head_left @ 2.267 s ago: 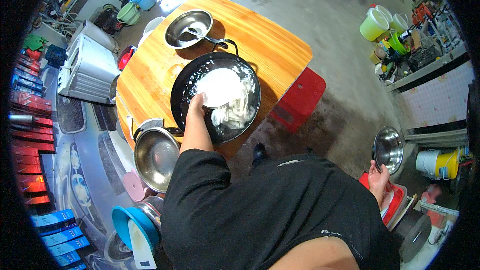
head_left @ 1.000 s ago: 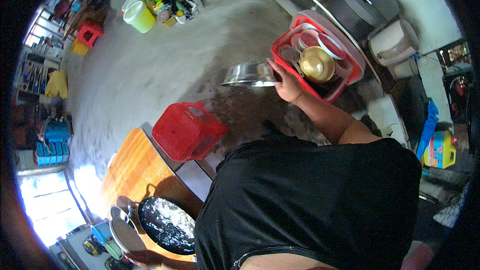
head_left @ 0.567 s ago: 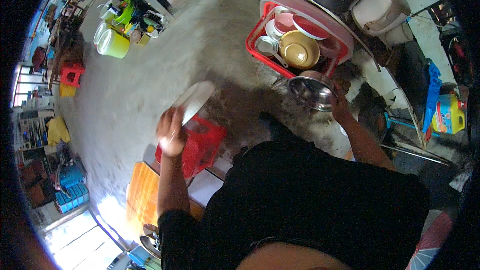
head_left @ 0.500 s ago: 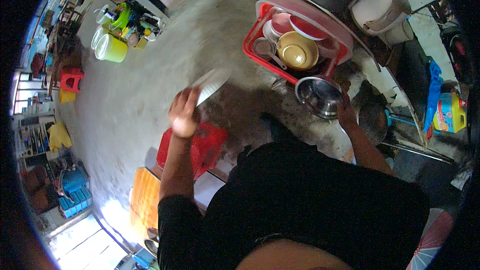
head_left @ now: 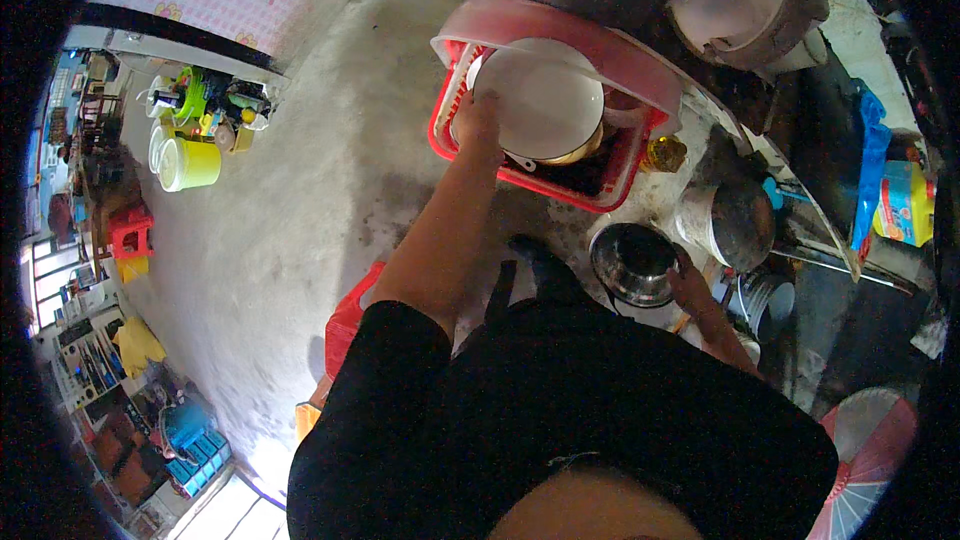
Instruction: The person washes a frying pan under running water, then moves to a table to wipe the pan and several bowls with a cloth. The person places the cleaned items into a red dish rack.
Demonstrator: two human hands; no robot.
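Observation:
My left hand [head_left: 478, 125] grips the left edge of a large round white dish [head_left: 540, 98], holding it over the red plastic basket [head_left: 600, 202]. Under the dish, part of a yellow bowl [head_left: 578, 152] shows; most of the basket's other contents are hidden. A translucent pink cover [head_left: 600, 45] leans along the basket's far side. Closer to my body, my right hand [head_left: 688, 285] holds the right rim of a shiny metal basin [head_left: 633, 265], its fingers curled at the edge.
Right of the basin stand a large blackened pot [head_left: 740, 228] and a yellow jug [head_left: 905, 202] beside a blue bag [head_left: 868, 165]. A red plastic item [head_left: 350, 325] lies left of my body. Pale yellow buckets [head_left: 190, 163] are at the far left.
My left hand has swung up and right, bringing the white dish over the basket. My right hand and the metal basin have come down toward my body, away from the basket's corner.

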